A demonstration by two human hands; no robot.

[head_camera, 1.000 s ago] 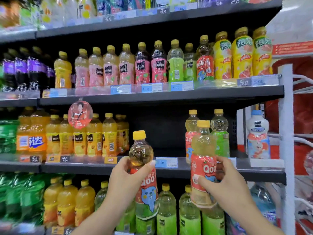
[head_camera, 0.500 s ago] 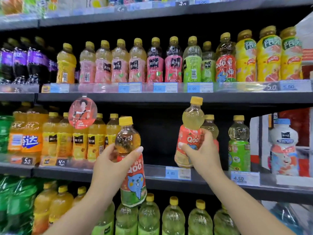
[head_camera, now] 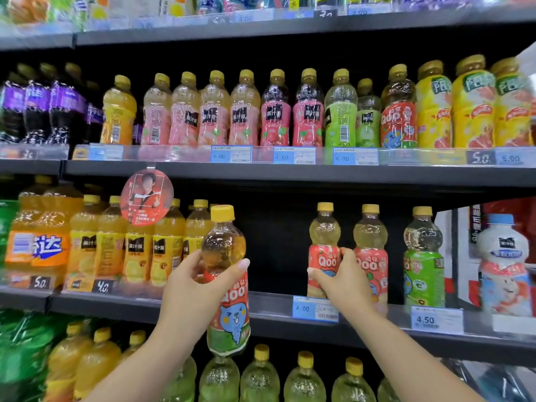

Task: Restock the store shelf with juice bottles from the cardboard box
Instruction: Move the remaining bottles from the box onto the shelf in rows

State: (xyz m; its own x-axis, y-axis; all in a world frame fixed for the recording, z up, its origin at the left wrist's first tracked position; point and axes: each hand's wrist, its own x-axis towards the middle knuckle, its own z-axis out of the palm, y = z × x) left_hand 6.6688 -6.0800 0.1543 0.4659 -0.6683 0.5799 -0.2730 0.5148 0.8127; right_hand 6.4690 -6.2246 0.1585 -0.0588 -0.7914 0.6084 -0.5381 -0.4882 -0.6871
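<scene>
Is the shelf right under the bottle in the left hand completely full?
No: the middle shelf shows a dark, bare gap between the yellow-labelled bottles and the Qoo bottle that the right hand holds.

Dark grey metal shelving (head_camera: 290,174) fills the view in tiers, its back panel (head_camera: 278,245) black and in shadow. Clear plastic strips along each shelf edge carry blue-and-white price tags (head_camera: 315,310) and small black price cards (head_camera: 103,285). A round red promotional sign (head_camera: 147,196) hangs from the upper shelf edge. At right, a white upright (head_camera: 451,256) borders a neighbouring red-backed bay (head_camera: 519,210). Lighting is bright and even from above.
</scene>
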